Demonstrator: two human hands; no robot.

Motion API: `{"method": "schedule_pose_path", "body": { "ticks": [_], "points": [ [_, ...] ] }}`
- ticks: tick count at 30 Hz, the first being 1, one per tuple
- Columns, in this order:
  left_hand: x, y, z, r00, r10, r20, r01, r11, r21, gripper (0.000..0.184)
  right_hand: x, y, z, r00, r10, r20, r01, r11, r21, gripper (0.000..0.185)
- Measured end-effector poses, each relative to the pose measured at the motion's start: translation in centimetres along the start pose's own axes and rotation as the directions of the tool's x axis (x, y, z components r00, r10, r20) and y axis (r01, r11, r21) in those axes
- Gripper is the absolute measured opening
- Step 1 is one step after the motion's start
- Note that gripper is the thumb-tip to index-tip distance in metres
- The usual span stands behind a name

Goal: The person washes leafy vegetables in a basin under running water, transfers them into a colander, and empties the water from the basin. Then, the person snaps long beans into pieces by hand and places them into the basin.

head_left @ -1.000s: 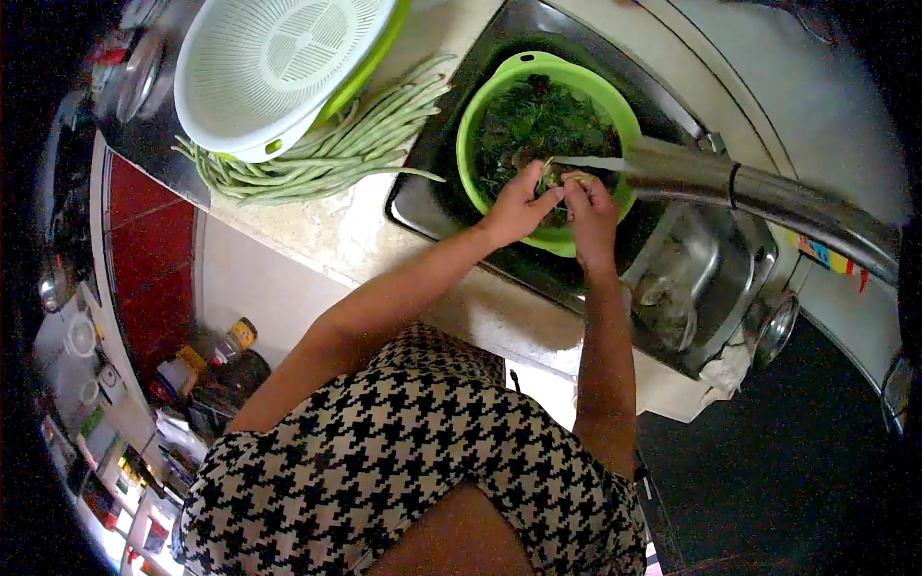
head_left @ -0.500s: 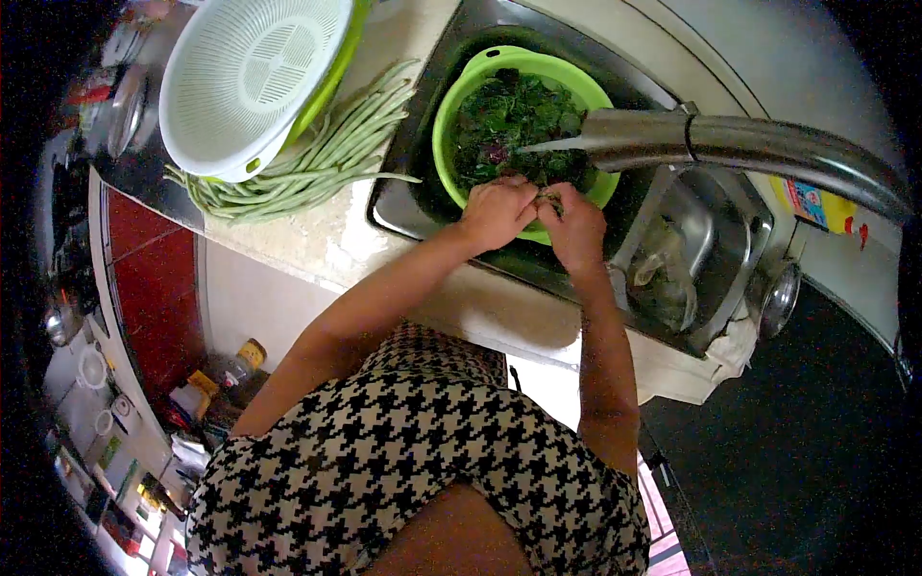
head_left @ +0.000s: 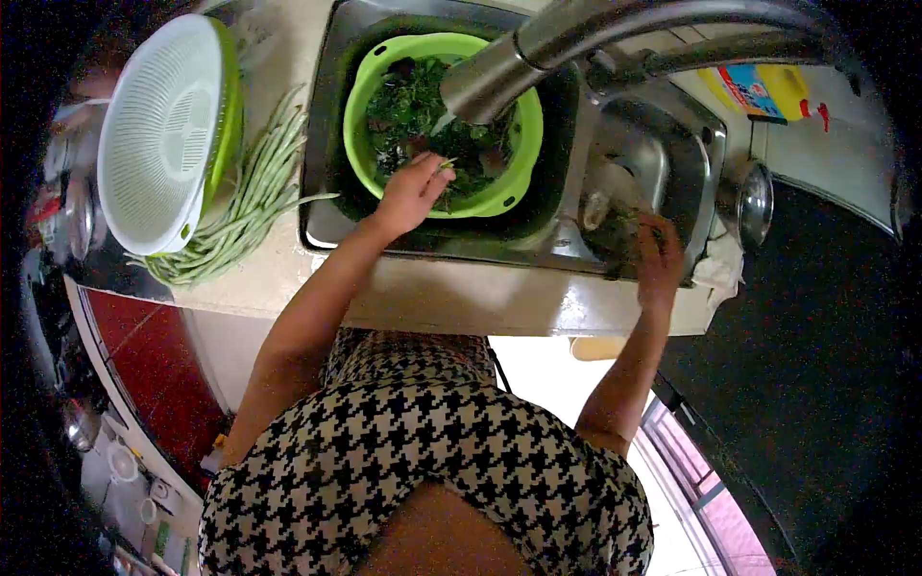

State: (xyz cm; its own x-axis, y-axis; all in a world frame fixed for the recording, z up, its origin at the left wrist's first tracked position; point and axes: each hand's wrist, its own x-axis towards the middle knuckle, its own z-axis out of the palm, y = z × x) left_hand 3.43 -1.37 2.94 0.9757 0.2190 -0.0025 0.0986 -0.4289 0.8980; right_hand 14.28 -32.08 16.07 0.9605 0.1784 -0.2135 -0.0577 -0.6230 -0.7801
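Note:
My left hand [head_left: 415, 195] is closed at the near rim of a green basin [head_left: 526, 173], pinching a thin green stem [head_left: 448, 163]. Dark leafy greens [head_left: 408, 101] sit in water inside the basin, which stands in the larger sink [head_left: 327, 206]. Over the near edge of the smaller sink [head_left: 645, 154] hangs my right hand [head_left: 661, 254], its fingers stretched downward and apart, with nothing plainly held. Just beyond those fingers lies a pale clear bag or scraps [head_left: 605, 192], hard to make out. Water runs from the faucet [head_left: 495, 77] into the basin.
Long green beans [head_left: 245, 216] lie on the counter, left of the sink. Beside them leans a white colander [head_left: 158, 134] in a green bowl. A yellow bottle [head_left: 759, 91] and a metal bowl [head_left: 754, 204] are at right, near a pale cloth [head_left: 715, 264].
My hands were together over the basin; the right has moved away to the smaller sink. My left hand stays by the basin's near rim. The view has shifted, with the faucet now over the basin.

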Motion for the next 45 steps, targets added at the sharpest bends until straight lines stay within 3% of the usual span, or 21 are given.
{"method": "schedule_pose_path", "body": {
  "ticks": [5, 9, 10, 13, 15, 16, 18, 20, 22, 23, 24, 26, 29, 31, 33, 34, 37, 38, 40, 41, 45],
  "points": [
    [-0.3, -1.6, 1.5, 0.993, -0.100, -0.056, 0.094, 0.990, -0.104, 0.017, 3.0, 5.7, -3.5, 0.953, 0.243, 0.183, -0.230, 0.969, -0.087, 0.027],
    [-0.1, -1.3, 0.6, 0.981, -0.195, -0.008, 0.193, 0.976, -0.099, 0.018, 5.2, 11.5, -2.7, 0.930, 0.106, 0.352, -0.058, 0.988, -0.145, 0.032],
    [0.0, -0.8, 0.3, 0.987, -0.147, -0.060, 0.141, 0.986, -0.093, 0.019, 5.8, 12.1, -3.1, 0.913, 0.092, 0.396, -0.053, 0.993, -0.109, 0.032],
    [0.0, -1.1, 0.0, 0.984, -0.144, -0.109, 0.137, 0.988, -0.063, 0.019, 5.6, 9.6, -3.9, 0.883, 0.313, 0.348, -0.296, 0.950, -0.103, 0.032],
    [0.0, -1.8, 0.0, 0.980, -0.173, -0.100, 0.168, 0.984, -0.058, 0.021, 4.7, 6.2, -3.4, 0.878, 0.383, 0.285, -0.358, 0.923, -0.139, 0.030],
    [0.0, -1.9, -0.1, 0.979, -0.171, -0.108, 0.166, 0.985, -0.055, 0.021, 4.2, 5.2, -3.0, 0.901, 0.337, 0.271, -0.301, 0.939, -0.167, 0.028],
    [-0.1, -2.0, -0.4, 0.974, -0.197, -0.115, 0.193, 0.980, -0.046, 0.021, 3.7, 5.2, -2.8, 0.957, 0.073, 0.282, 0.016, 0.953, -0.301, 0.027],
    [-0.5, -1.8, -0.7, 0.959, -0.255, -0.122, 0.254, 0.967, -0.027, 0.022, 3.6, 6.8, -2.3, 0.851, -0.346, 0.394, 0.507, 0.737, -0.448, 0.027],
    [-1.0, -2.2, -1.1, 0.942, -0.306, -0.136, 0.291, 0.949, -0.121, 0.022, 2.4, 5.3, -1.4, 0.964, -0.115, 0.238, 0.159, 0.972, -0.173, 0.026],
    [-1.3, -2.4, -1.2, 0.933, -0.332, -0.143, 0.307, 0.937, -0.169, 0.022, 1.9, 4.0, -1.0, 0.980, 0.033, 0.198, -0.032, 0.999, -0.009, 0.026],
    [-1.3, -1.7, -1.7, 0.915, -0.368, -0.165, 0.351, 0.928, -0.124, 0.022, 1.3, -1.4, 0.4, 0.986, -0.162, -0.038, 0.122, 0.859, -0.497, 0.020],
    [-1.7, -1.9, -1.4, 0.914, -0.344, -0.214, 0.316, 0.936, -0.156, 0.022, 1.2, -6.2, 3.1, 0.952, -0.307, -0.002, 0.272, 0.848, -0.455, 0.016],
    [-2.3, -4.4, -0.3, 0.923, -0.361, -0.133, 0.321, 0.914, -0.250, 0.020, 2.8, -5.9, 11.0, 0.814, -0.520, 0.258, 0.573, 0.789, -0.220, 0.011],
    [-2.4, -2.9, -0.5, 0.925, -0.364, -0.113, 0.285, 0.857, -0.429, 0.017, 5.3, -5.5, 17.9, 0.814, -0.378, 0.441, 0.438, 0.898, -0.038, 0.017],
    [-2.5, -1.6, -1.0, 0.918, -0.372, -0.139, 0.295, 0.872, -0.391, 0.016, 9.3, -2.2, 25.1, 0.817, -0.158, 0.555, 0.412, 0.833, -0.369, 0.025],
    [-2.6, -2.2, -1.0, 0.925, -0.335, -0.178, 0.282, 0.921, -0.269, 0.018, 9.8, -2.3, 26.9, 0.863, -0.166, 0.477, 0.351, 0.875, -0.332, 0.027],
    [-2.4, -0.8, -2.2, 0.897, -0.367, -0.247, 0.293, 0.911, -0.291, 0.017, 10.7, -1.2, 31.3, 0.942, -0.192, 0.276, 0.263, 0.932, -0.249, 0.034],
    [-2.4, -0.9, -2.5, 0.863, -0.473, -0.180, 0.367, 0.829, -0.422, 0.018, 11.1, 1.3, 32.8, 0.942, -0.236, 0.240, 0.298, 0.917, -0.265, 0.035],
    [-2.3, -1.0, -3.1, 0.842, -0.495, -0.214, 0.391, 0.833, -0.391, 0.020, 11.8, -1.1, 30.8, 0.909, 0.032, 0.416, 0.124, 0.931, -0.344, 0.034],
    [-2.1, -1.0, -3.3, 0.828, -0.508, -0.236, 0.402, 0.832, -0.382, 0.021, 11.6, 1.9, 31.4, 0.939, -0.217, 0.265, 0.224, 0.975, 0.004, 0.030],
    [-1.6, -2.1, -2.5, 0.844, -0.489, -0.218, 0.393, 0.842, -0.369, 0.022, 9.2, -0.8, 26.0, 0.934, -0.004, 0.356, -0.059, 0.984, 0.166, 0.025]
  ]
}}
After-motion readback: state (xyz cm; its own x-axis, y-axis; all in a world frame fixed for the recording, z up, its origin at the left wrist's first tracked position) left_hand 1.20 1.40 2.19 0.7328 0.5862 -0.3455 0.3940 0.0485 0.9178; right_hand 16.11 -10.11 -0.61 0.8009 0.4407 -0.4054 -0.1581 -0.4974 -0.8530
